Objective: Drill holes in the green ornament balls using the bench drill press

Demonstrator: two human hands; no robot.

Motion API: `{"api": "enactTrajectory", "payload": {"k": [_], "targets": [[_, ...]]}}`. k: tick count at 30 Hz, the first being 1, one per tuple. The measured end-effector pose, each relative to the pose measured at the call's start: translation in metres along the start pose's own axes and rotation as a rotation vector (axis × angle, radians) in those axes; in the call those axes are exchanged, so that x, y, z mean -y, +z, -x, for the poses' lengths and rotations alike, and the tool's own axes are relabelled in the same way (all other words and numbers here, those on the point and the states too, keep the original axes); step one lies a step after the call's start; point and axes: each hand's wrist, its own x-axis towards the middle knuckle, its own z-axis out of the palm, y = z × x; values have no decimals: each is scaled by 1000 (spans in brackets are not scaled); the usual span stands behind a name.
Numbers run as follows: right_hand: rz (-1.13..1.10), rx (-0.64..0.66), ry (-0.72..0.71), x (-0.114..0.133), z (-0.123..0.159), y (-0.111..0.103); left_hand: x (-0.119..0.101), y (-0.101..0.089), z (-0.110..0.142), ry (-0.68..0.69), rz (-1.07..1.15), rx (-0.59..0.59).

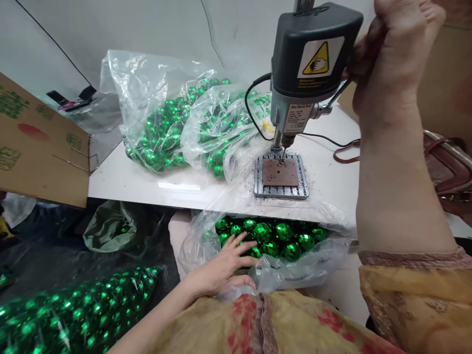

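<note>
My left hand is open, fingers spread, at the near edge of a clear plastic bag on my lap. Its fingertips lie over the shiny green faceted balls inside. Up at the right, my right hand is closed around the feed handle of a mini bench drill; the grip is partly hidden. Below the bit, a brown square plate with a small hole rests on the slotted metal base. No ball is under the bit. Dark shavings are scattered over the plate and base.
Two clear bags of green balls, one left and one beside the drill, stand on the white table. A cardboard box is at the left. A large bag of green balls lies lower left. A brown handbag is at the right.
</note>
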Motion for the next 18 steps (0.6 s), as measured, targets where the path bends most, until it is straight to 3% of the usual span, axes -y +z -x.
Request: {"api": "enactTrajectory", "payload": {"k": [3,5,8,13,18], "targets": [[26,-14,-1,0,-4,-1,-9,0,2,93,352,170],[52,-12,-22,-1,-5,0,-12,3,3,115,508,209],[63,-39,-40,-3,-5,1,-14,9,5,82,638,175],[34,-245,-51,-11,-10,7,-17,15,13,-28,761,106],[109,-196,-72,-12,-6,-3,-27,13,23,-56,782,21]]}}
